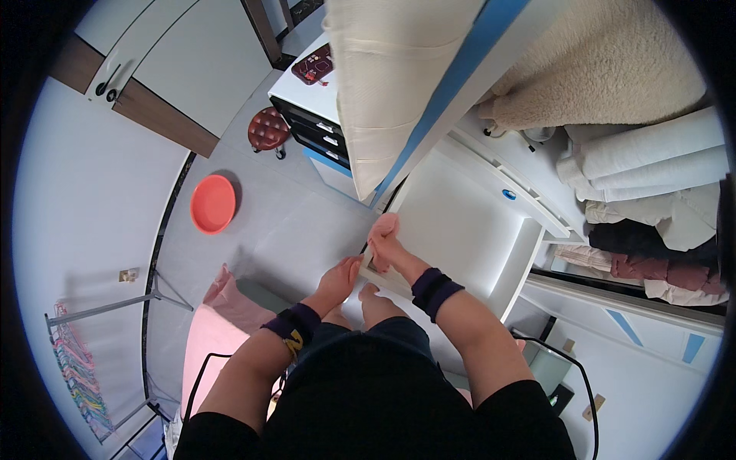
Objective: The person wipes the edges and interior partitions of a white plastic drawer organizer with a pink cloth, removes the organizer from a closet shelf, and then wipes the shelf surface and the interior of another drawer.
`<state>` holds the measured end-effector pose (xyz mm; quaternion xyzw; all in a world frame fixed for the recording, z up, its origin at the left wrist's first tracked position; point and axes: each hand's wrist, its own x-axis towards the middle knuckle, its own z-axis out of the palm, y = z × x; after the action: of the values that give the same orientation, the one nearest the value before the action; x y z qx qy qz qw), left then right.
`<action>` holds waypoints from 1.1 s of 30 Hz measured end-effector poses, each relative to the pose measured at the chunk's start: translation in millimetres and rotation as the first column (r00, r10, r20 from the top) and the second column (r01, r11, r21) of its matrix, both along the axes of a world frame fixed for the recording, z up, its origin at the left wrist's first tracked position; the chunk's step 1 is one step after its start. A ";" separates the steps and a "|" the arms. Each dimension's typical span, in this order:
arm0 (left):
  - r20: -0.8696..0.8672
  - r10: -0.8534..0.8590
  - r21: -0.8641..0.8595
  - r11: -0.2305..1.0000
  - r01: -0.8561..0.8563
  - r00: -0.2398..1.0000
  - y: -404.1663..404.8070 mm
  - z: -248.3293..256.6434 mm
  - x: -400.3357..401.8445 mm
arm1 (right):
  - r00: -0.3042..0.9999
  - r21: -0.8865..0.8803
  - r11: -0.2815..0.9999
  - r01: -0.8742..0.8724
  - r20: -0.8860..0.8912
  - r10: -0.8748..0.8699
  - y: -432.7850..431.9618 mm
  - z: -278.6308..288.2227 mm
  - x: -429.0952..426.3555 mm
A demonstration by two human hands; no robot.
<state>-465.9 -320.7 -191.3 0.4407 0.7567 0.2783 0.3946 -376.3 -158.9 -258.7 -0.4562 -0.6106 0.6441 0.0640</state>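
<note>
A pink cloth (383, 227) is bunched in my right hand (387, 244), which presses it on the front edge of a pulled-out white drawer (460, 213). Part of the cloth hangs below my fingers on the drawer's near corner. My left hand (341, 277) is just left of that corner, its fingers together and pointing towards the drawer; whether it touches the drawer front cannot be told. No object shows in it. The inside of the drawer is white, with a small blue round thing (509, 194) at its far side.
Folded clothes (661, 155) and a beige fleece (598, 69) fill the wardrobe at right. A cream cloth (397, 86) hangs ahead. Left of it are a drawer cabinet (305, 98), a red-brown stool (268, 129) and a coral basin (213, 204). A rack with hangers (77, 368) stands far left.
</note>
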 end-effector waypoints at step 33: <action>-0.070 -0.129 0.081 0.988 0.134 0.989 -0.3 -15.8 -13.1 | 0.686 -0.231 0.856 -0.462 0.519 0.510 9.1 68.8 93.8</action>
<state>-479.1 -321.0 -207.0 0.5149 0.7257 0.2693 0.3683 -282.5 -149.8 -189.9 -0.4493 -0.6734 0.4981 -0.3108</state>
